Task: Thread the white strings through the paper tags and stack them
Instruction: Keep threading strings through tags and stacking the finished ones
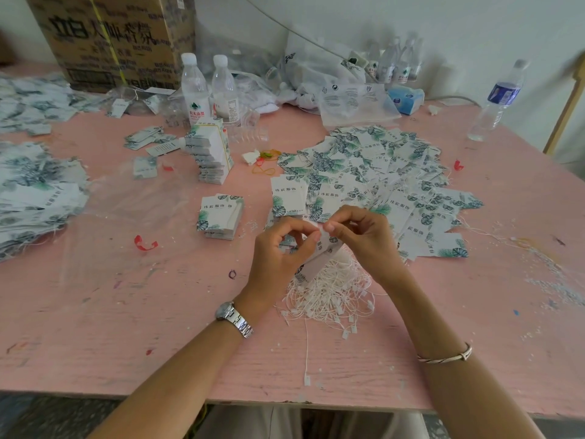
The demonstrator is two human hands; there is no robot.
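Note:
My left hand (278, 248) pinches a white paper tag (319, 259) with a leaf print, held tilted above the table. My right hand (364, 232) pinches at the tag's top edge, fingertip to fingertip with the left; the string end between them is too small to see. Under both hands lies a tangle of white strings (329, 296) with small plastic ends. One string (306, 353) trails toward the table's front edge. A wide spread of loose tags (373, 175) lies behind my hands. A short neat stack of tags (220, 217) sits to the left.
The pink table (126, 312) carries a tall leaning tag stack (210, 153), strung tags (34, 191) at the left edge, two water bottles (209, 87), a cardboard box (110, 39), plastic bags (323, 71), another bottle (497, 99) at right, rubber bands (264, 160).

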